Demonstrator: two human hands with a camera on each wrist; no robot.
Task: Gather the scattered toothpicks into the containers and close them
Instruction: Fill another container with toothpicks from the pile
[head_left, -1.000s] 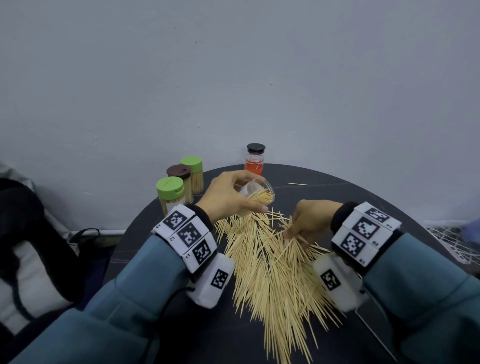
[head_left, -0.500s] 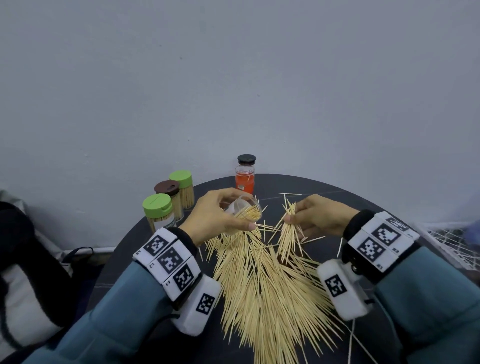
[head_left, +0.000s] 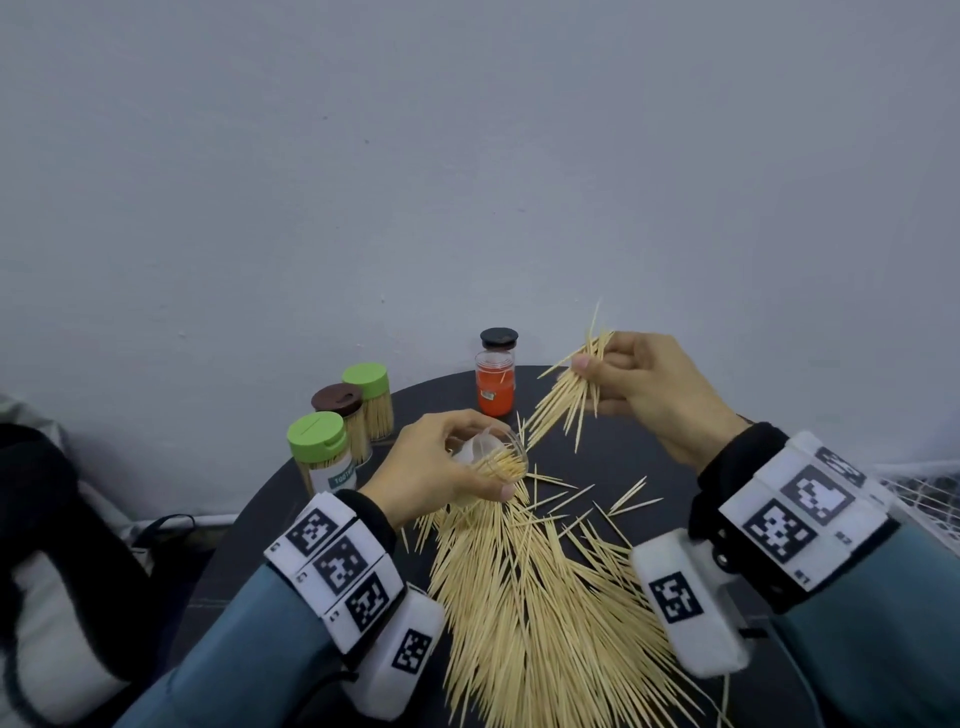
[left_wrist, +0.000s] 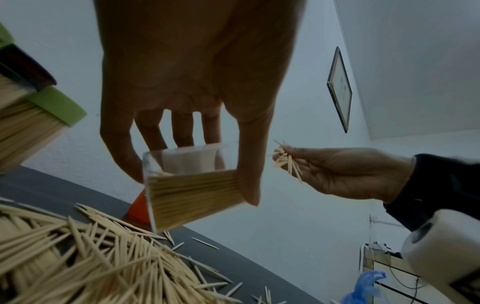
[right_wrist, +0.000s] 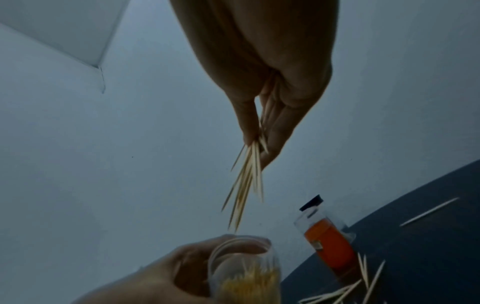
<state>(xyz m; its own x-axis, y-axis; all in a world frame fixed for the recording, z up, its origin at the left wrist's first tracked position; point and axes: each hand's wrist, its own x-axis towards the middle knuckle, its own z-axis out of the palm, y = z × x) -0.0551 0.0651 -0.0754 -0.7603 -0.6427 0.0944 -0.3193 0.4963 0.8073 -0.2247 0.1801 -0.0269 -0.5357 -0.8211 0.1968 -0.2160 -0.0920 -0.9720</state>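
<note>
The left hand (head_left: 436, 467) wraps its fingers round a clear plastic jar (head_left: 493, 457) (half full), tipped sideways over the round black table (head_left: 623, 457). The right hand (head_left: 654, 384) pinches a bunch of thin wooden toothpicks (head_left: 566, 400) just above it. They fan out, so some might miss and fall.

5 containers (head_left: 497, 382), 2 hands (head_left: 652, 387)

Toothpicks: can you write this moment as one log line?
left hand: holds open jar | right hand: pinches toothpicks above it | pile: on table

Right hand (head_left: 652, 387), toothpick bunch (head_left: 569, 387) now raised.
</note>
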